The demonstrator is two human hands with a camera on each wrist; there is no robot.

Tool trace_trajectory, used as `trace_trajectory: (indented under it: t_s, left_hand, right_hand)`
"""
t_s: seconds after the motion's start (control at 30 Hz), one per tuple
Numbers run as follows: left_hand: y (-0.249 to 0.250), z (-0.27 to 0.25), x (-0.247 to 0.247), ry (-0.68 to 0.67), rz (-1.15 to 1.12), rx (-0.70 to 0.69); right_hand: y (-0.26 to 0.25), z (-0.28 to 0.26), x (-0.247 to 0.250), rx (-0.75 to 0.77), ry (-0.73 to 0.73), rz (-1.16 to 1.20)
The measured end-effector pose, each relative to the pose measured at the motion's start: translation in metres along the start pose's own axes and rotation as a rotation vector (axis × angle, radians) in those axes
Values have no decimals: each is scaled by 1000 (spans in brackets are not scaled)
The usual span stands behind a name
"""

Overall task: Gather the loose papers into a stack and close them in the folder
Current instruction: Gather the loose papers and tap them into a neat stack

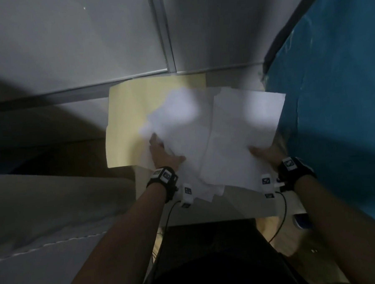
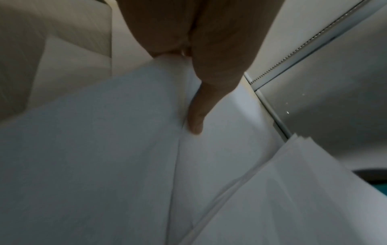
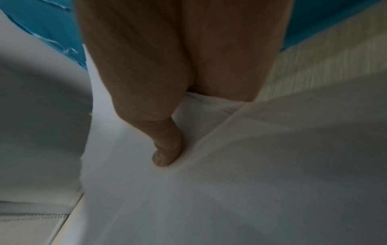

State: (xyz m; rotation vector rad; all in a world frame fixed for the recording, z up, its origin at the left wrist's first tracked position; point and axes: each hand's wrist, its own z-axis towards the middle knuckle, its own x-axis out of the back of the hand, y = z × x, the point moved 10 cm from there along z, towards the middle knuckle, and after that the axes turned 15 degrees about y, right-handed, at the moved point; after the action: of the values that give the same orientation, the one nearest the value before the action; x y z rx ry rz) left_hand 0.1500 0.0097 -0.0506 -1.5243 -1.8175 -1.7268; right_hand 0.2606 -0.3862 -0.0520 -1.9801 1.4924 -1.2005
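A fanned bunch of loose white papers [image 1: 225,135] hangs, partly blurred, over an open pale-yellow folder [image 1: 127,123] that lies flat on a small white table [image 1: 242,206]. My left hand [image 1: 165,158] pinches the papers' left edge, and the left wrist view shows its thumb [image 2: 195,122] lying on top of the sheets [image 2: 104,149]. My right hand [image 1: 263,154] pinches the right edge, with its thumb [image 3: 165,154] pressed onto the top sheet [image 3: 230,182]. The fingers of both hands are hidden under the paper. The sheets are not squared; several corners stick out.
A blue fabric surface [image 1: 331,91] rises close on the right. Grey wall panels with a metal rail [image 1: 165,34] stand behind the folder. A beige cushioned edge [image 1: 55,203] lies to the left. Wrist cables hang below the table's front edge.
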Motion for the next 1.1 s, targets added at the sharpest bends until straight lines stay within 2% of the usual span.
trace_trajectory:
  t_s: [0.1,0.2,0.27,0.3,0.37,0.43,0.57,0.63,0.7,0.83,0.97,1.07,1.1]
  left_hand:
    - [10,-2,4,38,-163,-7]
    - [6,-5,12,114,-280,247]
    - [2,-3,12,106,-297,401]
    - [1,0,6,75,-298,431]
    - [6,2,-8,-13,-298,392]
    - [13,-2,-20,-82,-278,293]
    - [21,-7,-20,-82,-282,142]
    - [17,-5,-14,-105,-371,122]
    - [10,-5,-7,-170,-417,135]
    - [12,-15,-1,-346,-490,156]
    - [23,-24,-1,-435,-550,174]
    - [22,-34,-9,-486,-669,319]
    - [24,-38,-10,-507,-712,362]
  right_hand:
    - [2,-7,-11,12,-44,-35]
    - [2,-9,-17,52,-96,-122]
    - [2,-9,-20,75,-141,-178]
    - [0,-9,-20,88,-150,-206]
    - [-5,-10,-25,103,-174,-251]
    - [-11,-14,-30,106,-198,-285]
    - [-30,-19,-28,133,-216,-328]
    - [-48,-16,-14,172,-157,-257]
    - [-74,-16,1,234,-78,-160]
    - [-113,-29,-20,256,-182,-174]
    - [-142,-49,-42,234,-258,-182]
    - [-159,-82,-52,203,-266,-118]
    - [-153,-78,-55,203,-253,-105]
